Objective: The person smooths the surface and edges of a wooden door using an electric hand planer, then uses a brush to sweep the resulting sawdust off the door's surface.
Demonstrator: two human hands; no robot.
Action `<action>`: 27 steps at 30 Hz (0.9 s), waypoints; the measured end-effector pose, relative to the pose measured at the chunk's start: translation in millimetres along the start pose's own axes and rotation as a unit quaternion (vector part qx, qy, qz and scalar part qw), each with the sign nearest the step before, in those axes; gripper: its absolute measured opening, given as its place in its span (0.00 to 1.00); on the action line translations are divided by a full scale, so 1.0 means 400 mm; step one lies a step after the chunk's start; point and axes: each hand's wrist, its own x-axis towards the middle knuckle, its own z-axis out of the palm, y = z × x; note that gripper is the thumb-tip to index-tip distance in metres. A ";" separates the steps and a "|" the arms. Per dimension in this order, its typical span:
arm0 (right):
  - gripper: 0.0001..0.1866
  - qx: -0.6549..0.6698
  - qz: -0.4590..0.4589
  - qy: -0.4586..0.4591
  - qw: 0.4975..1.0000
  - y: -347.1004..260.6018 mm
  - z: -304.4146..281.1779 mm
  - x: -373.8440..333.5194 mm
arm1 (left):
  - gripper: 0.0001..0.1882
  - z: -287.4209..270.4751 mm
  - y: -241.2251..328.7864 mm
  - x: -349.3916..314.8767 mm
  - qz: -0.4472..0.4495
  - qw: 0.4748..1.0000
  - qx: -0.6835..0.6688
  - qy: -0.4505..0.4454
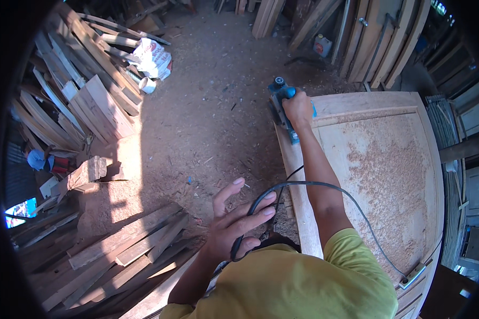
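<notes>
A teal electric hand planer (277, 95) sits at the far left corner of a wooden door (356, 103), on the door's edge. My right hand (298, 108) is closed round its handle, the arm stretched forward over the door. My left hand (231, 228) is raised in front of my body, left of the door, with a black power cord (324, 184) running across its partly bent fingers. A small thin white stick shows by its index fingertip. From that hand the cord arcs over my right forearm to a power strip (412, 276) on the door.
Wood shavings (383, 175) cover much of the door panel. Stacked planks (127, 239) lie at the lower left, and more timber (104, 106) leans at the far left beside a white sack (151, 57). Boards (378, 42) and a jug (321, 45) stand at the back right.
</notes>
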 end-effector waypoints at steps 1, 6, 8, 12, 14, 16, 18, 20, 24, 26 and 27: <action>0.22 0.004 -0.005 0.006 1.000 -0.013 0.008 0.024 | 0.29 0.000 0.008 -0.008 -0.003 1.000 -0.001 -0.004; 0.24 0.032 0.013 0.056 0.998 -0.048 0.059 0.131 | 0.29 -0.009 0.048 -0.061 -0.010 1.000 0.011 0.018; 0.26 0.079 0.005 -0.029 0.996 -0.027 0.058 0.119 | 0.29 -0.026 0.059 -0.099 -0.019 0.999 0.009 0.041; 0.27 0.119 0.004 -0.102 0.988 0.129 -0.023 -0.060 | 0.30 -0.050 0.063 -0.158 -0.040 0.995 -0.024 0.087; 0.24 0.151 -0.026 -0.092 0.984 0.175 -0.124 -0.257 | 0.31 -0.066 0.062 -0.188 -0.060 0.993 -0.039 0.099; 0.22 0.165 -0.005 -0.110 0.980 0.223 -0.226 -0.422 | 0.31 -0.063 0.058 -0.193 -0.062 0.988 -0.061 0.126; 0.22 0.128 0.032 -0.131 0.983 0.238 -0.338 -0.578 | 0.30 -0.054 0.054 -0.185 -0.038 0.986 -0.070 0.149; 0.24 0.095 0.059 -0.130 0.985 0.272 -0.404 -0.710 | 0.28 -0.048 0.051 -0.168 0.002 0.983 -0.074 0.166; 0.27 0.025 0.079 -0.073 0.994 0.344 -0.494 -0.961 | 0.25 -0.044 0.064 -0.112 0.123 0.976 -0.073 0.166; 0.26 0.015 0.169 -0.064 0.983 0.319 -0.574 -1.094 | 0.25 -0.013 0.092 -0.083 0.169 0.964 -0.119 0.168; 0.25 0.015 0.191 -0.048 0.980 0.318 -0.592 -1.165 | 0.25 -0.010 0.095 -0.083 0.194 0.960 -0.134 0.149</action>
